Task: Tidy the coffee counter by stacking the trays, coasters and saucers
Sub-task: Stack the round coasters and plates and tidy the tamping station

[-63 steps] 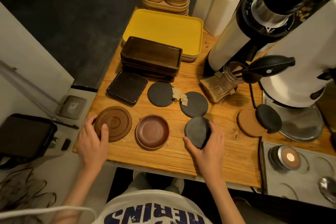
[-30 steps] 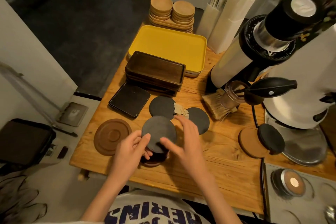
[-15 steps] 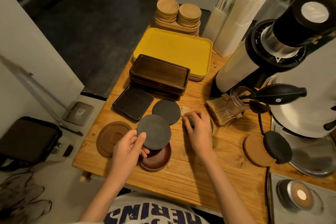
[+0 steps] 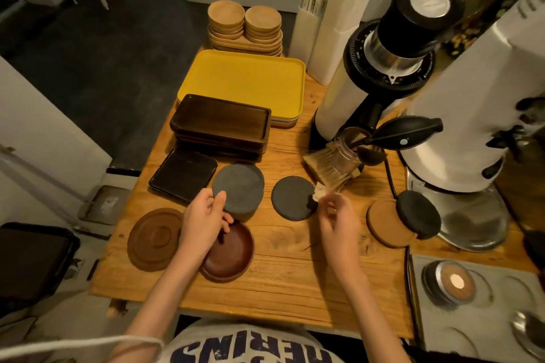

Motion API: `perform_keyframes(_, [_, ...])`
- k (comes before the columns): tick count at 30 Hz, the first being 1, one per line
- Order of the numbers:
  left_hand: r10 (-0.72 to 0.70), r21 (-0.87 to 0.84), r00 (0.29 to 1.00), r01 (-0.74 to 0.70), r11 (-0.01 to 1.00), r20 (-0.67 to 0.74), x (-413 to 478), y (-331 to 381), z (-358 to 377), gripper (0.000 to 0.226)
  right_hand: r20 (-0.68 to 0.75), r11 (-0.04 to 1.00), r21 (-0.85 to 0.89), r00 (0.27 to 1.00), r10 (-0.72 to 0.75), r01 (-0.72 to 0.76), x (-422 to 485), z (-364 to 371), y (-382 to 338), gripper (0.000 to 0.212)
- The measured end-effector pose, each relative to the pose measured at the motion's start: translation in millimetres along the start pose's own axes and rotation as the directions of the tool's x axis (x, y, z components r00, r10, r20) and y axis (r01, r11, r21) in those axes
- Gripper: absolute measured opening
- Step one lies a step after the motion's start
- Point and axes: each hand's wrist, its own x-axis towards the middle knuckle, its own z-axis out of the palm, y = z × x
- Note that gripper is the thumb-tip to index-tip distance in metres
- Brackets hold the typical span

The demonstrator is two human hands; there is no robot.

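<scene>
Wooden counter [image 4: 280, 274], contents.
Item 1: grey coaster [image 4: 240, 187], near the counter's middle, beside black square tray [image 4: 182, 174]. Left hand [image 4: 203, 224] grips its near edge, thumb on top, fingers curled beneath; whether it rests on anything cannot be told.
Item 2: other grey coaster [image 4: 292, 197], flat on the wood, just right of item 1, apart from it. Pale scrap [image 4: 317, 193] at its right edge. Right hand [image 4: 339, 218] has fingertips bunched at the scrap, but blur hides any grip.
Item 3: brown bowl saucer [image 4: 233, 256], under the left wrist.
Item 4: flat brown saucer [image 4: 154, 240], left of item 3.
Item 5: black coaster [image 4: 418, 218], overlapping cork coaster [image 4: 386, 225], far right.
</scene>
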Motion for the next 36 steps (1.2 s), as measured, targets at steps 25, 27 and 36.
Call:
perform_keyframes(25, [-0.05, 0.078, 0.997, 0.054, 0.995, -0.056, 35.3, -2.2, 16.0, 0.039, 0.0, 0.996, -0.033, 0.997, -0.082, 0.082, -22.3, -2.8, 0.5, 0.034])
perform_keyframes(27, [-0.021, 0.191, 0.999, 0.028, 0.981, -0.038, 36.6, -0.1, 14.3, 0.044, -0.004, 0.994, -0.062, 0.996, -0.086, 0.086, -25.4, -1.3, 4.5, 0.026])
perform_keyframes(36, [0.083, 0.662, 0.995, -0.098, 0.743, 0.054, 32.2, 14.2, 19.4, 0.054, -0.041, 0.991, 0.022, 0.991, -0.129, 0.13, -37.9, 1.7, 16.1, 0.021])
